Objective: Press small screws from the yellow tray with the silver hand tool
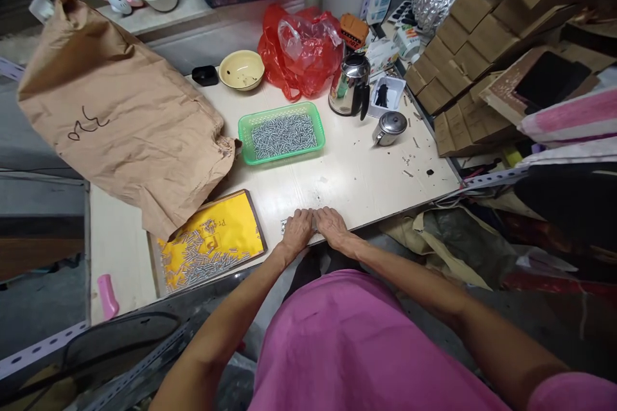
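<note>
At the front edge of the table, my left hand (pixel 297 228) and my right hand (pixel 331 226) rest side by side, nearly touching. Their fingers are bent down and closed together over something small and mostly hidden. A small light-coloured piece with dark spots (pixel 283 227) pokes out left of my left hand; its kind is not clear. To the left lies a tray with a yellow lining (pixel 236 215), scattered with many small metal pins or screws (pixel 193 257). Beyond my hands stands a green plastic basket (pixel 282 159) holding a heap of similar silvery pieces (pixel 284 135).
A large brown paper bag (pixel 130 115) leans over the table's left side, overlapping the tray. Farther back are a yellow bowl (pixel 241 70), a red plastic bag (pixel 301 54), a steel kettle (pixel 349 87) and a small metal pot (pixel 389 127). Cardboard boxes (pixel 472 45) are stacked at right.
</note>
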A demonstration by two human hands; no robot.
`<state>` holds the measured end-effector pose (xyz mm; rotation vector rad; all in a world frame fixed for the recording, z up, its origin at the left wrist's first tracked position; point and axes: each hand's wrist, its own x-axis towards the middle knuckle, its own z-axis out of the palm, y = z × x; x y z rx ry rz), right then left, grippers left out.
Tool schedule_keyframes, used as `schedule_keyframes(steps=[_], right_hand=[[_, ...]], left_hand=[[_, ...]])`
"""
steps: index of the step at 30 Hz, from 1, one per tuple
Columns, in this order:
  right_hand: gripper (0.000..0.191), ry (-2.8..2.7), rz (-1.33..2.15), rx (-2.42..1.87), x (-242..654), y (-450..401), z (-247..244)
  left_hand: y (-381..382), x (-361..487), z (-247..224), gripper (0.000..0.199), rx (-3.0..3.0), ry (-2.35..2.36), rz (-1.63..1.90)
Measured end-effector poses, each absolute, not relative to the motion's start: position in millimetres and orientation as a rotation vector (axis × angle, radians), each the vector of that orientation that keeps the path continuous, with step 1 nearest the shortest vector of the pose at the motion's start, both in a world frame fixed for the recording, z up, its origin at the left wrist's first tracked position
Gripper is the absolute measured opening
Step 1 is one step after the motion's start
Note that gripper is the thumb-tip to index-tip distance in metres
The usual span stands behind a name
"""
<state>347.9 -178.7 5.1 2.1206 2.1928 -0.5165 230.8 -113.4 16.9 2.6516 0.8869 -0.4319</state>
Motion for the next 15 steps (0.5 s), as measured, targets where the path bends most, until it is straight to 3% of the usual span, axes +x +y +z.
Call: schedule_keyframes(steps=[4,15], right_hand=[[0.031,2.167,-0.484,2.157,346.0,-183.7,-1.4],[0.024,2.286,-0.537,2.062,363.9,-174.9,-12.7]], left_hand=[[-114.8,231.9,17.2,0.022,2.677,0.84,-0.486],[-111.5,235.9,7.7,0.017,2.67,0.868,-0.562]])
